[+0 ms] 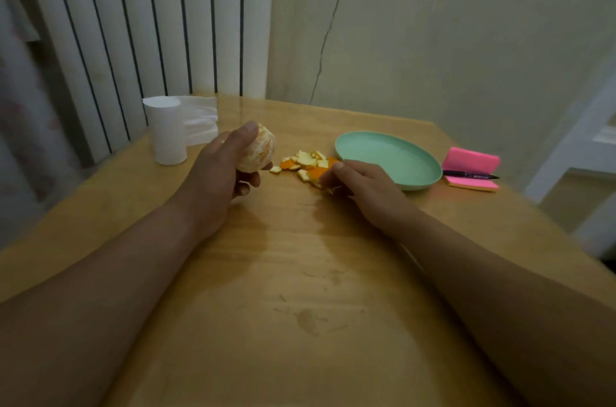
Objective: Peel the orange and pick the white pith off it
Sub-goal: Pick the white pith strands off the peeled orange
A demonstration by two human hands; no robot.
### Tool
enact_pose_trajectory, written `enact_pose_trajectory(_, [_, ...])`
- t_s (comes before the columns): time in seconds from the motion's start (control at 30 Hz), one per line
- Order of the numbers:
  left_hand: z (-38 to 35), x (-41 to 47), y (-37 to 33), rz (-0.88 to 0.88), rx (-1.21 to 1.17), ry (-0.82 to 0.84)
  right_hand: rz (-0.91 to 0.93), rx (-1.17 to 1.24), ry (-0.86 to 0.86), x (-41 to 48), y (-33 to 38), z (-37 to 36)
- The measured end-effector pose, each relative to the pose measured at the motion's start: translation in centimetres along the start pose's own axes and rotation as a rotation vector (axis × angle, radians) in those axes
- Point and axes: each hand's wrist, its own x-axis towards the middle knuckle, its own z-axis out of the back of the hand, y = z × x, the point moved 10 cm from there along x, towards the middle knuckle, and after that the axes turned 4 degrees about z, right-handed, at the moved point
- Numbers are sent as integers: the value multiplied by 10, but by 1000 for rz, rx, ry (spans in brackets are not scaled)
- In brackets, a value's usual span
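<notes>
Head camera shows the left hand (216, 173) gripping the orange (260, 149) just above the table (300, 273), thumb across its top, fingers curled beneath, the peeled, pith-flecked side facing right. It is nearly round, so no long axis reads. The right hand (360, 186) rests with fingers curled at the near edge of the peel pile (306, 163); whether they pinch anything I cannot tell.

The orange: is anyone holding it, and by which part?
The left hand grips the orange, thumb on top, fingers underneath. The right hand is at the peel scraps; its hold is unclear.
</notes>
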Motion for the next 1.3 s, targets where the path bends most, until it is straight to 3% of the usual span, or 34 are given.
enact_pose_trajectory(0.13, [-4,-2,0,3,44,40,-66,106,-66,10,-8,2])
enact_pose_trajectory(0.23, [-10,-10,-1,-2,136,45,-185,378,-152,12,-13,8])
enact_pose_trajectory(0.37, [-24,-20,-5,-58,419,50,-280,608,-165,2,-9,11])
enact_pose_trajectory(0.5, [-44,-22,-13,-165,583,15,-226,731,-63,-8,-2,-20])
enact_pose_trajectory(0.7, [-92,-20,-11,-245,736,98,-30,661,61,-15,5,-32])
enact_pose_trajectory(0.8, [-101,-21,-7,-211,700,137,-12,706,55,-20,1,-24])
enact_pose_trajectory(0.9, [-101,-26,-1,-150,514,205,-89,863,54,-21,-8,-21])
enact_pose_trajectory(1.03, [-85,-28,3,-144,404,142,-178,976,58,-19,-9,-25])
enact_pose_trajectory(1.3, [-74,-30,-11,-347,603,55,-186,916,46,-19,-7,-26])
